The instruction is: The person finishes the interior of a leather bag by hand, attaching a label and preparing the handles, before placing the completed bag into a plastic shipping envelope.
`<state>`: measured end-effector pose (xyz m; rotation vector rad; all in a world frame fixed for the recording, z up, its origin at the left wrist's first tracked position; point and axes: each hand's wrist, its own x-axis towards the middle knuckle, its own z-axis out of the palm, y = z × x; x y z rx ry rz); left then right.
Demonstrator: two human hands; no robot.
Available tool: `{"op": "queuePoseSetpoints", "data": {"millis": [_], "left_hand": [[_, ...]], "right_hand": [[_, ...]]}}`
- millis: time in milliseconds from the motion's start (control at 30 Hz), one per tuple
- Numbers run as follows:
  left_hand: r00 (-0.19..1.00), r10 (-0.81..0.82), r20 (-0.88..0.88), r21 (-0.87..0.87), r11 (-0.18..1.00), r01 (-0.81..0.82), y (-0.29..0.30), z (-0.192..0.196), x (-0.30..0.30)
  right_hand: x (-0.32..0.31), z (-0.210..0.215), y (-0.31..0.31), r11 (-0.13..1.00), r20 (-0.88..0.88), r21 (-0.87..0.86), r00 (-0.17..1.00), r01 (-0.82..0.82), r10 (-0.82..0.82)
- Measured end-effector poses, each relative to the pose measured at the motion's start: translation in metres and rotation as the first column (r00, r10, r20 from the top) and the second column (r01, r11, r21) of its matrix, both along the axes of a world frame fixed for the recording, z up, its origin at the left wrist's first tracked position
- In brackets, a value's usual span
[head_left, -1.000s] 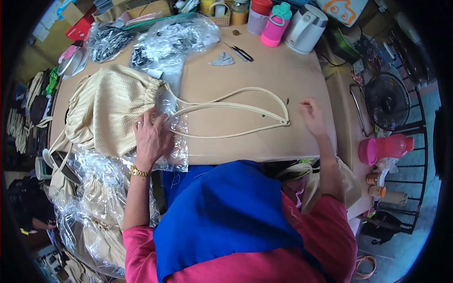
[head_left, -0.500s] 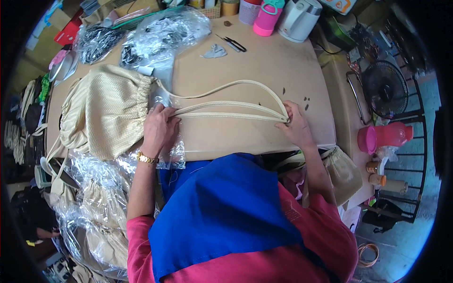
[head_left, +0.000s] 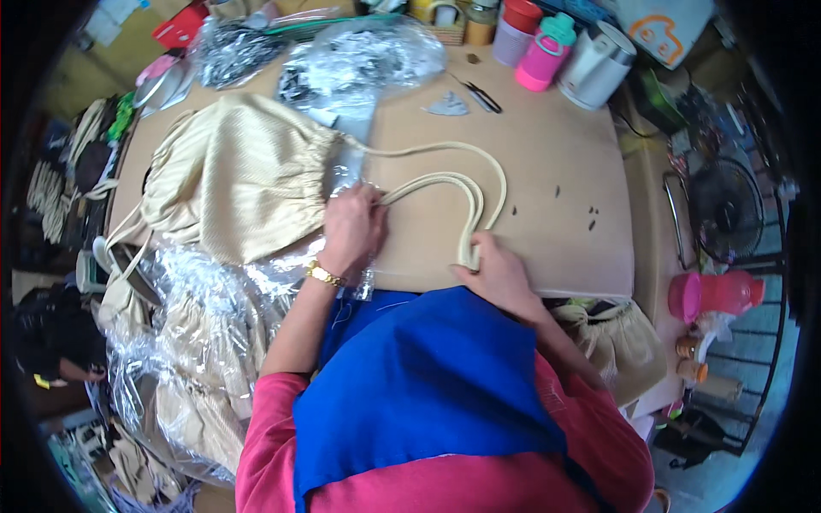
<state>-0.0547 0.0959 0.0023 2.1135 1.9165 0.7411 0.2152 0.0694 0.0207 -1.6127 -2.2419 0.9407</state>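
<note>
A cream woven drawstring bag (head_left: 244,175) lies on its side on the table, its gathered mouth facing right. Its cords (head_left: 440,178) run out from the mouth and curve round toward me. My left hand (head_left: 352,227) is closed around the cords close to the mouth, fingertips partly hidden. My right hand (head_left: 494,269) pinches the bent far ends of the cords near the table's front edge. Under the bag mouth lies a clear plastic sleeve (head_left: 363,278), partly covered by my left hand.
Plastic-wrapped cream bags (head_left: 201,342) are heaped at my left. Thread snips (head_left: 484,97) and a grey scrap (head_left: 447,104) lie farther back. A pink bottle (head_left: 540,64) and a kettle (head_left: 597,67) stand at the back right. Another drawstring bag (head_left: 620,350) hangs at my right.
My right hand has brought the cord ends left and toward me, so the straight cords now bend in a loop. My left hand still holds near the mouth. The whole view has shifted.
</note>
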Motion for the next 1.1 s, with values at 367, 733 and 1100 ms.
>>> {"op": "queuePoseSetpoints", "data": {"millis": [367, 733, 1100], "left_hand": [[0.987, -0.122, -0.101, 0.028, 0.992, 0.126, -0.027, -0.017, -0.001], [0.979, -0.092, -0.181, -0.026, 0.996, 0.089, -0.024, 0.001, 0.006], [0.908, 0.411, 0.083, 0.075, 0.906, -0.417, 0.002, 0.013, -0.079]], "right_hand": [[-0.044, 0.03, 0.077, 0.902, -0.135, 0.349, 0.939, -0.253, 0.316], [-0.048, 0.008, 0.117, 0.662, 0.261, 0.484, 0.817, -0.572, 0.515], [-0.095, 0.015, 0.144, 0.515, 0.42, 0.341, 0.618, -0.786, 0.664]]}}
